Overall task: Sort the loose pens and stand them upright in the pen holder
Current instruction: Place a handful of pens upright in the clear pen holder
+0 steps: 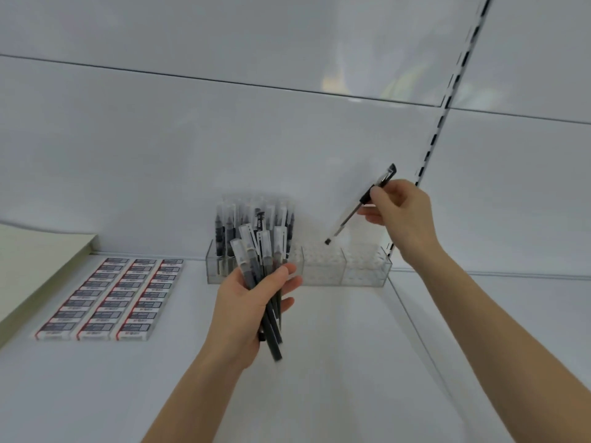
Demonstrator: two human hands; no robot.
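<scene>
Nearest the camera, the left hand (pixel 246 302) had its fingers curled round a bundle of loose pens (pixel 243 260), dark barrels pointing down and clear caps fanned upward, held above the white shelf (pixel 319 362). At far left lay a cream board (pixel 35 260), then three neat columns of boxed erasers (pixel 112 298) in red, white and black sleeves; their print was too blurred to read. Behind the bundle stood a clear three-part pen holder (pixel 367 276) against the back wall. Its left compartment was packed with upright capped pens (pixel 224 228), and the middle and right ones showed only a white, bumpy filling. Above the middle compartment the right hand (pixel 403 212) pinched a single black-capped pen (pixel 348 217) between thumb and fingers, tilted, tip downward and clear of the holder. Any writing on the pens was illegible. A slotted rail (pixel 447 100) ran up the wall at right.
</scene>
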